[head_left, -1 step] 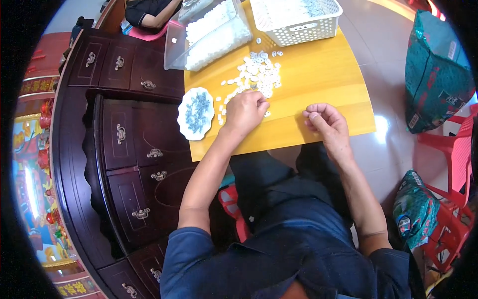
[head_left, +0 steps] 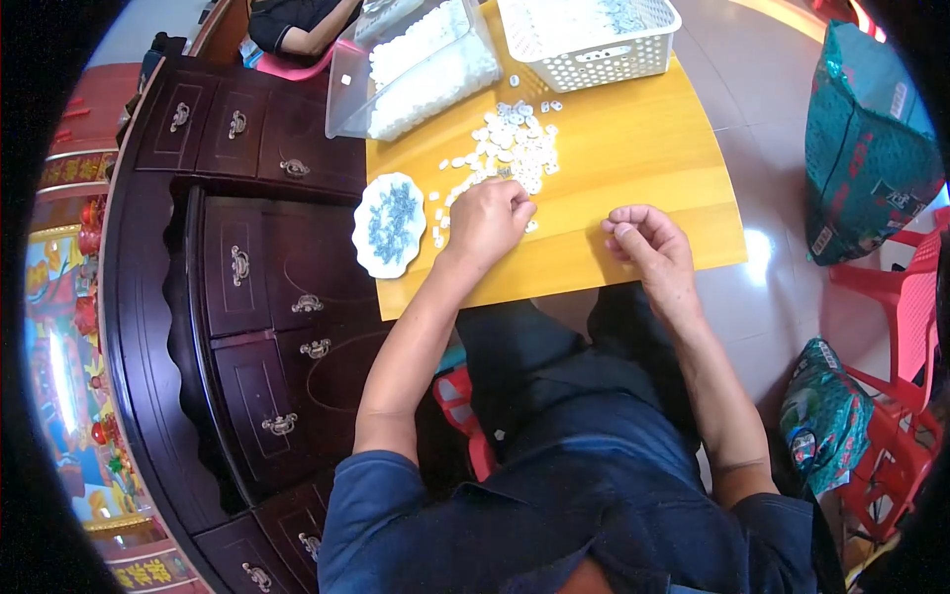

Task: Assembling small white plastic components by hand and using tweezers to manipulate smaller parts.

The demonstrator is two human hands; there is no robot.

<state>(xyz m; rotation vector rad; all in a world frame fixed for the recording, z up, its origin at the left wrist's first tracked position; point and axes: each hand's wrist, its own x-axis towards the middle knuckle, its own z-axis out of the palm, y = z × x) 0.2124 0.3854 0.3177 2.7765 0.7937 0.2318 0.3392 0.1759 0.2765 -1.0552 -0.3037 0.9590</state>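
My left hand (head_left: 485, 226) rests on the near edge of a pile of small white plastic pieces (head_left: 510, 148), its fingers curled together; anything between them is too small or hidden to make out. To the right, my right hand (head_left: 655, 252) hovers over the front part of the yellow table (head_left: 633, 148). Its thumb meets the fingertips in a pinch, and I cannot make out what is in it. Left of the pile, a white scalloped dish (head_left: 364, 259) holds many small dark grey pieces (head_left: 394, 220).
At the back stand a clear plastic bin (head_left: 346, 99) of white pieces and a white perforated basket (head_left: 594, 71). A dark wooden cabinet (head_left: 237, 386) borders the left. Green bags (head_left: 871, 148) and red plastic chairs (head_left: 891, 297) are at right. Another person's arm (head_left: 312, 38) shows at top left.
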